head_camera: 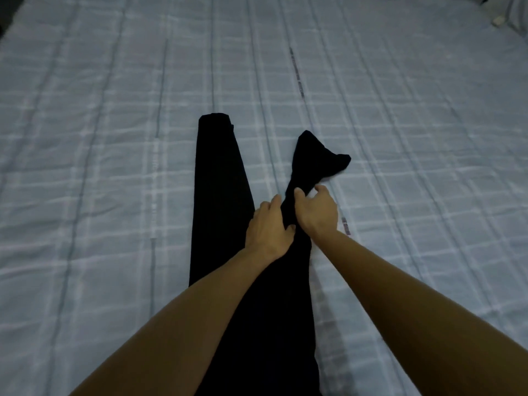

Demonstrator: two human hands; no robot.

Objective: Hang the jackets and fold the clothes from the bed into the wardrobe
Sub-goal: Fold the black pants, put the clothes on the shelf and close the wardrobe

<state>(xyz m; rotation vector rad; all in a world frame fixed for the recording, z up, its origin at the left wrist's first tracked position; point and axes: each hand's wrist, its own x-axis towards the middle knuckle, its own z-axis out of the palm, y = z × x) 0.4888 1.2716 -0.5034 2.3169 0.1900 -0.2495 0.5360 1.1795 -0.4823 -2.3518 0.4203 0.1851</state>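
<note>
I am looking down at a bed (114,138) covered in a pale blue checked sheet with thin darker stripes running away from me. A pair of black trousers (257,324) lies on the bed in front of me, the waist end toward my body and out of view at the bottom, the two legs pointing away in a narrow V.

The trouser leg on my left (218,181) lies flat and straight on the sheet and ends in a squared hem. The trouser leg on my right (311,158) is bunched and twisted, and its far end flops sideways to the right in a crumpled fold.

Both my bare forearms reach forward from the bottom corners and meet over that bunched leg. My left hand (267,227) grips the fabric from the left side, fingers curled into the cloth. My right hand (315,214) grips the same leg just beyond it, thumb on top and fingers wrapped round the right edge. The two hands touch each other, with the cloth gathered between them.

Far off in the top right corner a small pale object (499,20) lies on the bed; I cannot tell what it is.
</note>
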